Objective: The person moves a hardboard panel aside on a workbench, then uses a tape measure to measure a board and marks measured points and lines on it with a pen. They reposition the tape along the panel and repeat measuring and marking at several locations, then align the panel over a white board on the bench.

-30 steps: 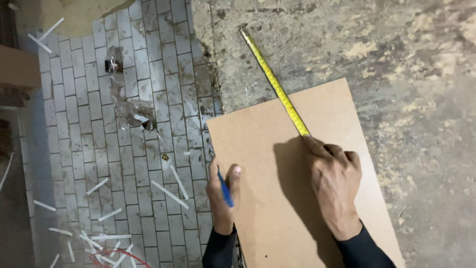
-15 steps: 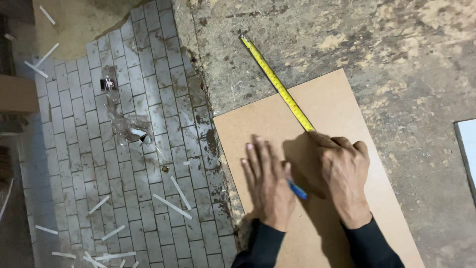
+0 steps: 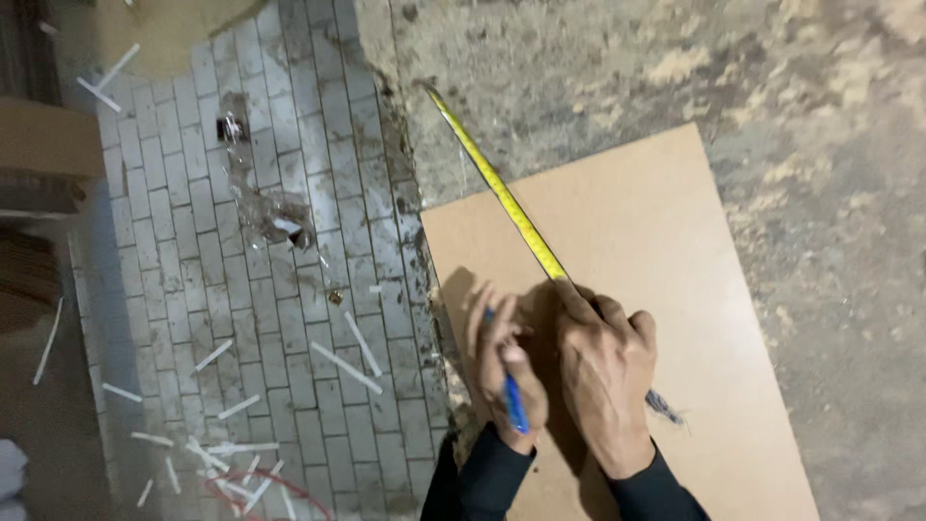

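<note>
Left hand (image 3: 506, 371) has drawn back from lying flat on the brown board (image 3: 637, 251) half a second ago; its fingers now curl shut around the blue pen (image 3: 514, 403), tip aimed lower right. Right hand (image 3: 603, 371) stays pressing the yellow tape measure (image 3: 502, 193), fingers together. Tape lies centre frame, long axis running upper left to lower right.

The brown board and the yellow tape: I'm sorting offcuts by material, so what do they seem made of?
The brown board looks like fibreboard or hardboard: flat, matt, even tan, no grain showing. The yellow tape looks like a painted metal blade: thin, stiff and straight where it lies, with dark markings. The right hand presses it down; the left hand holds a blue pen, probably plastic.
</note>
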Motion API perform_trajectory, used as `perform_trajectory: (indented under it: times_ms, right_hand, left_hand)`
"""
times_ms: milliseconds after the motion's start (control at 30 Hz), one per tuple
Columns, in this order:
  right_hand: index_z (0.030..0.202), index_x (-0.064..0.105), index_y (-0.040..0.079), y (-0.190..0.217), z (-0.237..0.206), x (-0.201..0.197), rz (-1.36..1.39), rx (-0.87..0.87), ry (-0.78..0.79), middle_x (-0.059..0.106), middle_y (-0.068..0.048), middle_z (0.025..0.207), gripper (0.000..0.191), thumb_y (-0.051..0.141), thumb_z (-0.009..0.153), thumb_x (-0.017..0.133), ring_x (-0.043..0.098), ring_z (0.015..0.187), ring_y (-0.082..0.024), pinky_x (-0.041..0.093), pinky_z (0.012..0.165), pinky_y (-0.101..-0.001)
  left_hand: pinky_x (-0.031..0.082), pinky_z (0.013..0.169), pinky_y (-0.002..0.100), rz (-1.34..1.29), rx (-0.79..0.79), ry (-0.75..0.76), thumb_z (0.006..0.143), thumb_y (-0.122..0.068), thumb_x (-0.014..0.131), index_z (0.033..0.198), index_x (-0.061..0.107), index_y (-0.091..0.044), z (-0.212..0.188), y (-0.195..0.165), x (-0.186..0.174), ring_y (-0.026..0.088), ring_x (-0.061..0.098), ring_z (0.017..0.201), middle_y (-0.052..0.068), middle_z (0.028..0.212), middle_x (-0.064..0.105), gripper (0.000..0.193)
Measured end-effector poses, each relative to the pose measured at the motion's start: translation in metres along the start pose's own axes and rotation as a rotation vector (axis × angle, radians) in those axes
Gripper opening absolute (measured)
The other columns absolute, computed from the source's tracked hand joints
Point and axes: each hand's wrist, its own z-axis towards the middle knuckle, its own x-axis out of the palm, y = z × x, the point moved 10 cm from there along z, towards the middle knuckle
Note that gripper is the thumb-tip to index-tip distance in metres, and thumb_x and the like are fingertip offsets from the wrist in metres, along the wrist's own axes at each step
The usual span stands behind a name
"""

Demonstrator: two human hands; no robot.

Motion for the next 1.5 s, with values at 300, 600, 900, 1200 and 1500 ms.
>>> perform_trajectory:
  times_ms: [300, 600, 900, 1200, 1500]
  right_hand:
    - [0.116, 0.077, 0.008, 0.032, -0.005, 0.013, -0.106, -0.026, 0.073, 0.072, 0.004, 0.122, 0.043, 0.015, 0.076, 0.062, 0.065, 0.096, -0.012, 0.045, 0.068, -0.0313]
    - [0.100, 0.080, 0.009, 0.101, 0.006, 0.016, 0.073, 0.173, 0.004, 0.071, 0.004, 0.124, 0.035, 0.022, 0.070, 0.068, 0.065, 0.104, -0.014, 0.043, 0.068, -0.0331]
    - [0.081, 0.078, 0.014, 0.119, 0.009, 0.028, 0.072, 0.352, -0.018, 0.073, 0.008, 0.125, 0.003, 0.015, 0.079, 0.076, 0.068, 0.104, -0.008, 0.040, 0.063, -0.0292]
    - [0.100, 0.081, 0.026, 0.109, -0.028, 0.062, 0.066, 0.384, 0.082, 0.068, 0.017, 0.133, 0.019, 0.026, 0.083, 0.072, 0.063, 0.109, 0.000, 0.035, 0.065, -0.0222]
    - [0.101, 0.078, 0.029, 0.111, -0.065, 0.096, -0.067, 0.298, 0.225, 0.067, 0.020, 0.141, 0.016, 0.028, 0.087, 0.069, 0.064, 0.111, 0.001, 0.036, 0.062, -0.0224]
  left_hand:
    - [0.055, 0.106, 0.044, 0.331, 0.272, 0.199, 0.106, -0.017, 0.060, 0.127, 0.070, -0.003, 0.085, 0.007, -0.038, 0.033, 0.066, 0.127, 0.018, 0.138, 0.065, 0.027]
    - [0.037, 0.119, 0.055, 0.390, 0.742, 0.705, 0.095, -0.023, 0.077, 0.128, 0.075, -0.013, 0.173, 0.030, -0.028, 0.035, 0.050, 0.143, 0.011, 0.147, 0.057, 0.035]
    - [0.042, 0.124, 0.049, 0.117, 0.800, 0.924, 0.093, -0.027, 0.081, 0.125, 0.072, -0.013, 0.193, 0.056, -0.017, 0.031, 0.051, 0.145, 0.004, 0.145, 0.059, 0.035]
    - [0.047, 0.115, 0.047, 0.185, 0.852, 0.924, 0.098, -0.016, 0.076, 0.122, 0.077, -0.016, 0.192, 0.063, -0.022, 0.026, 0.058, 0.139, -0.003, 0.139, 0.065, 0.024]
    - [0.049, 0.118, 0.045, 0.054, 0.790, 0.967, 0.102, -0.017, 0.079, 0.119, 0.076, -0.012, 0.196, 0.064, -0.021, 0.028, 0.062, 0.138, 0.000, 0.134, 0.068, 0.018]
